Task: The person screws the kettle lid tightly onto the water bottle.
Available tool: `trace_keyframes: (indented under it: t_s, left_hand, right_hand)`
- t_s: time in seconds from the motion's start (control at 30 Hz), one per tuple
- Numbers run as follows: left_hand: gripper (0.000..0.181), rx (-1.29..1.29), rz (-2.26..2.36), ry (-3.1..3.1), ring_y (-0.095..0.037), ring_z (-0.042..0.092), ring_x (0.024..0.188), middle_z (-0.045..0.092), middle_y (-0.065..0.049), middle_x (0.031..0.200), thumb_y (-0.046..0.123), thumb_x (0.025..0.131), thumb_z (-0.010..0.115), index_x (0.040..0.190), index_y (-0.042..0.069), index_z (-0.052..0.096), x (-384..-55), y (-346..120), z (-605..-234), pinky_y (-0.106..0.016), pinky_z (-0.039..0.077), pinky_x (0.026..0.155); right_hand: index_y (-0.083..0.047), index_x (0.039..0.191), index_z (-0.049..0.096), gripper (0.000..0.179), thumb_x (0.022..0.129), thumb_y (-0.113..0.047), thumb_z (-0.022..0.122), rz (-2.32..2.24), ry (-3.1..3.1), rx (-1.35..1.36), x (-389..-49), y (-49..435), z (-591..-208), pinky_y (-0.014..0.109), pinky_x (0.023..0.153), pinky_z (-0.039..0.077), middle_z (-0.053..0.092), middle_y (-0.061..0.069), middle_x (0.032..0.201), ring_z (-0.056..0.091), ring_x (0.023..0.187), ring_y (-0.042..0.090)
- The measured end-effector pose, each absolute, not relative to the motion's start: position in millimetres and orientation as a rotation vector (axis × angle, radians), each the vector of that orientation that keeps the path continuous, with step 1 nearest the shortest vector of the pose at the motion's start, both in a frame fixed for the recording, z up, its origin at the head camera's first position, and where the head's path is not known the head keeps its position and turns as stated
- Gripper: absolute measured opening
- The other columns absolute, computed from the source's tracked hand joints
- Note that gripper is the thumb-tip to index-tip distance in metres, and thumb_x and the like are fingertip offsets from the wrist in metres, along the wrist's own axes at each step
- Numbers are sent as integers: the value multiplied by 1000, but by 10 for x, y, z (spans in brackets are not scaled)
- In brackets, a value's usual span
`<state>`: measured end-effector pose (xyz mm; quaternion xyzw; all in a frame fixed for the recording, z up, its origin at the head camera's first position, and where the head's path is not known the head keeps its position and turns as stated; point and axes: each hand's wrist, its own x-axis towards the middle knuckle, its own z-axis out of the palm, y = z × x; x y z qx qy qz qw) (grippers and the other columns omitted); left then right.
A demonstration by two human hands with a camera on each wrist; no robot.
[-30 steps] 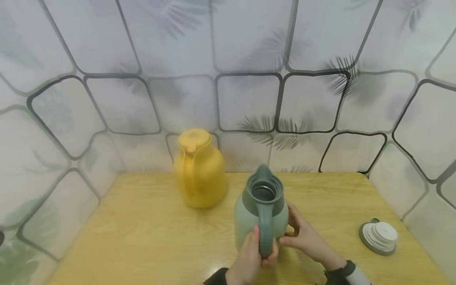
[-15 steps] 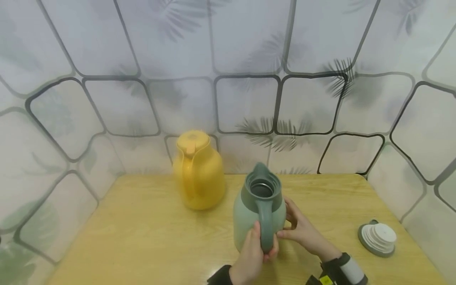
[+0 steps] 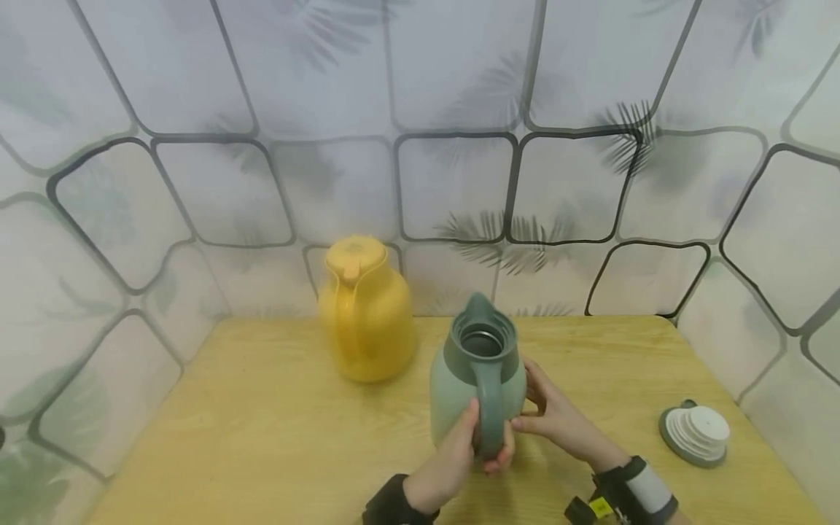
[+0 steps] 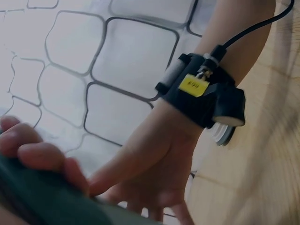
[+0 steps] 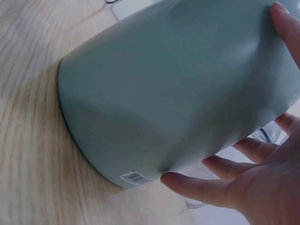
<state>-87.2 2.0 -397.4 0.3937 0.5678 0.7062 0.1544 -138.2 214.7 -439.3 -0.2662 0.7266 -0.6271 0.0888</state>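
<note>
A green thermos jug point(image 3: 453, 390) without its lid shows its dark round mouth in the head view, spout away from me. My left hand point(image 3: 453, 452) grips its handle point(image 3: 488, 408), thumb along the near side and fingers wrapped round it. On the jug's right side rests my right hand point(image 3: 558, 419). In the right wrist view its extended fingers point(image 5: 201, 187) touch the jug body point(image 5: 164, 93) near a barcode label point(image 5: 136, 178). Whether the base rests flat on the table cannot be told. A white stepped stopper with a green rim point(image 3: 698, 434) lies at the right.
A yellow thermos jug point(image 3: 374, 321) with its lid on stands behind and left of the green one. Patterned cloth point(image 3: 459, 189) rises along the back and both sides of the wooden table point(image 3: 262, 423). Black camera straps point(image 3: 633, 485) circle the wrists.
The green jug has shifted slightly up and left in the head view, with both hands keeping their places on it. The yellow jug and the stopper stay where they were.
</note>
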Motion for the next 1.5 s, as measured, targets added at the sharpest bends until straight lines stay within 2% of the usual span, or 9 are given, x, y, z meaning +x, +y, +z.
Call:
trace_keyframes:
  t_s: [0.17,0.27,0.4,0.53,0.67,0.93,1.27,1.5]
  left_hand:
    - [74,1197,1850,1601,-4,39,57,36,-14,60,43,101,-8,74,-4,42,-952,-64,-3903,-18,37,57]
    - [76,1211,1787,1548,-4,40,55,38,-11,58,48,100,-6,72,-6,41,-1013,-72,-3879,-20,38,54]
    - [78,1218,1728,1488,-9,40,52,36,-11,54,53,96,-3,69,-9,37,-1093,-37,-3886,-24,37,51]
    - [78,1210,1695,1494,-8,38,51,37,-4,54,56,94,-2,68,-7,36,-1123,-20,-3919,-23,34,50]
    - [74,1205,1687,1509,-5,38,52,37,2,57,54,94,-2,69,-5,36,-1125,-6,-3944,-21,34,50]
    - [82,1254,1671,1520,-4,37,52,37,-4,57,62,94,-5,70,-4,37,-1150,30,-3964,-20,35,51]
    - [85,1359,1675,1535,-5,41,59,41,-8,64,67,91,-3,77,-5,41,-1171,6,-3958,-19,37,59]
    - [85,1463,1656,1547,-8,40,59,41,-12,63,62,92,-7,77,-5,43,-1179,-13,-3969,-18,37,60]
  right_hand:
    - [-13,152,15,86,87,-6,70,-1792,2227,-828,-1391,2172,-4347,42,84,50,24,30,147,28,127,53]
    - [-8,151,19,80,88,-3,67,-1747,2292,-832,-1383,2203,-4311,40,83,51,27,30,145,33,126,47]
    - [1,146,27,67,91,-4,64,-1690,2386,-822,-1353,2276,-4257,51,85,48,31,30,143,35,126,48]
    - [4,142,32,58,93,-3,60,-1655,2446,-838,-1321,2394,-4197,65,85,41,34,31,142,32,125,55]
    - [6,141,33,56,92,-1,60,-1583,2515,-873,-1308,2525,-4127,68,83,40,36,34,139,33,122,57]
    - [1,145,30,61,93,-6,61,-1443,2620,-787,-1292,2783,-3950,67,83,40,34,29,142,32,124,54]
    - [-2,145,31,67,91,-17,67,-1114,2848,-660,-1312,3145,-3773,75,82,30,34,26,144,30,126,54]
    - [7,144,26,85,83,-26,76,-877,2945,-509,-1341,3552,-3864,72,85,31,31,37,139,30,121,59]
